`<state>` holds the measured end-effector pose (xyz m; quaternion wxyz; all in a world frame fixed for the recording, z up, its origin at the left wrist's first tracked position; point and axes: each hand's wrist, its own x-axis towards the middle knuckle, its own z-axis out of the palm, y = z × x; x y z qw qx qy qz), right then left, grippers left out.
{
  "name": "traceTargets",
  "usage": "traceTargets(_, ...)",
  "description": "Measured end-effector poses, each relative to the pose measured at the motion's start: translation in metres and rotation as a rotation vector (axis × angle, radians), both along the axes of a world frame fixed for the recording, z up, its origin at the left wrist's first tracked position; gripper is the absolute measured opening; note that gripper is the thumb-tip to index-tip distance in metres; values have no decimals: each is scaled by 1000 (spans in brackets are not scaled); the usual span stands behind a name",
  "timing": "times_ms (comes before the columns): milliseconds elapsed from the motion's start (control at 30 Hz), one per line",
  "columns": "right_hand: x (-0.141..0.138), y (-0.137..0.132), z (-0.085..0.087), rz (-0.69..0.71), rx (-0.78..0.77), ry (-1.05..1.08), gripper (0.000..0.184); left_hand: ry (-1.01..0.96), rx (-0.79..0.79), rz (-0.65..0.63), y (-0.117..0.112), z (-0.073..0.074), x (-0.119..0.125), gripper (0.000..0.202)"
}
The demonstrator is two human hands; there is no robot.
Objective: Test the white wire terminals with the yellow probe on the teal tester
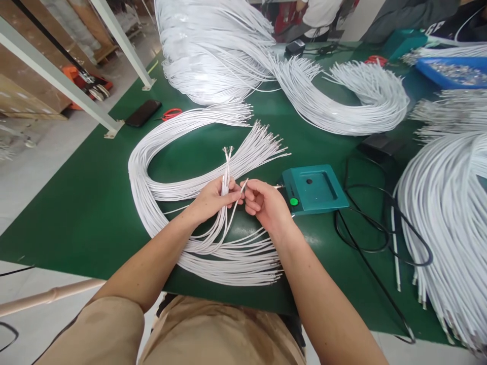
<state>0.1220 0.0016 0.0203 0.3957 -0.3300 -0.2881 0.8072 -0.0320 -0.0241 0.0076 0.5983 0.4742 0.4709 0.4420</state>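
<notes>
My left hand [213, 198] is closed round a small bunch of white wires [227, 170] that stands upright, its stripped tips fanning above my fingers. My right hand [266, 203] pinches a single white wire [240, 191] just beside that bunch, thumb and fingers pressed together. Both hands hover over a looped bundle of white wires [160, 192] lying on the green table [87, 203]. A small teal box [314, 188] with a green button sits right of my right hand, a metal pin at its left edge.
Large heaps of white wires [216, 45] lie at the back and along the right side [449, 213]. A black cable [365, 228] loops by the teal box. A phone [143, 112], red rubber band [172, 113], blue tray [452, 71] and another person [319, 15] are at the far end.
</notes>
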Motion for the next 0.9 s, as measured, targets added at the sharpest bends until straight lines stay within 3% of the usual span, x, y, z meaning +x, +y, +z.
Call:
traceTargets(200,-1,-1,2,-64,47,-132,35,81,11,-89,-4,3,6,31)
traceTargets(433,1,0,-2,24,11,-10,31,45,9,-79,-1,2,0,33)
traceTargets(600,1,-2,-1,-36,46,-56,25,51,19,-43,1,-1,-6,29)
traceTargets(767,-2,-4,-1,-189,313,-422,21,39,13,10,2,-2,-5,31)
traceTargets(900,-1,-6,-4,-268,688,-776,13,-81,-38,-22,-1,0,-3,58)
